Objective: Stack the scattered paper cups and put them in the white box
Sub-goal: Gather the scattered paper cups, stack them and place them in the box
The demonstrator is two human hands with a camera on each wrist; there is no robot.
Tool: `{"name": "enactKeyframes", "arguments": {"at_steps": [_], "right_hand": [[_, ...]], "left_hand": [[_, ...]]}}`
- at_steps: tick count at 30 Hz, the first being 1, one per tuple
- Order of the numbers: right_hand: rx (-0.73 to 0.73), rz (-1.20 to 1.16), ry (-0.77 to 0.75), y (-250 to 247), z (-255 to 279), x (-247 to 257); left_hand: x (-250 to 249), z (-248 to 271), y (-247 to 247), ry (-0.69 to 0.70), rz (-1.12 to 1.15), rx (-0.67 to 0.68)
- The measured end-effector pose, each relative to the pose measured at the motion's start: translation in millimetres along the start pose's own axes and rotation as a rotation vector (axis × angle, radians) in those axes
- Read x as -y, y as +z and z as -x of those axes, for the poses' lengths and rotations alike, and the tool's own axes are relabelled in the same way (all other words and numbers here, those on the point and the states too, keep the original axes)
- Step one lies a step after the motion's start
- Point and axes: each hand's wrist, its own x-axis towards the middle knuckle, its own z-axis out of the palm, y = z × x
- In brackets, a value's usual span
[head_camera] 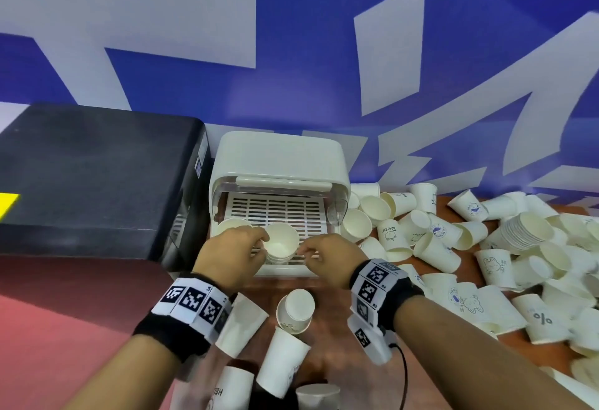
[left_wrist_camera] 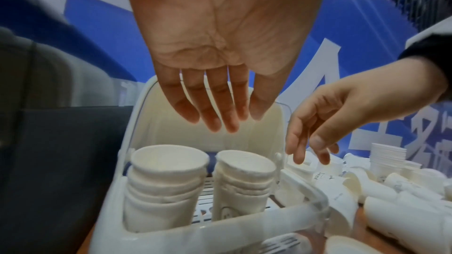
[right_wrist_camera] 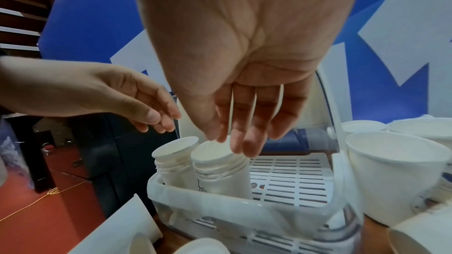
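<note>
While two cup stacks stand upright in the white box, left hand and right hand hover above, fingers loose, seemingly empty; lift straight up, don't topple them

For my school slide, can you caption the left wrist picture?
Both open hands, left hand and right hand, hover over two cup stacks in the white box.

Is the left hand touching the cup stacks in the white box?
Apart. The left wrist view shows the left hand with straight fingers hanging above the two cup stacks in the white box, with clear space between fingertips and rims.
</note>
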Motion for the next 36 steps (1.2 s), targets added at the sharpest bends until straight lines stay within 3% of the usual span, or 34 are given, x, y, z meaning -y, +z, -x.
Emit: {"name": "enactKeyframes", "arguments": {"at_steps": [9,13,24,30,36], "right_hand": [[0.013,-0.032,0.105,9.6,44.5,-32.4],[0.047,-0.079,0.134,24.5,63.2,-43.0],[0.255,-0.165,0.151,74.2,89.3,-34.5],[0.304,-0.267,0.111,86.5,103.5,-25.7],[0.309,-0.123,-0.044,93.7,116.7,-19.6]], "left_hand": [[-21.5,13.7,22.4,0.098,0.041,0.057],[-21.5,31.1,39.1,0.105,0.055,0.142],[-7.8,69.0,87.0,0.162,0.049,0.332],[-12.7,74.4,103.5,0.146,-0.025,0.390],[-20.0,85.9,111.9,0.074,-0.095,0.375]]}}
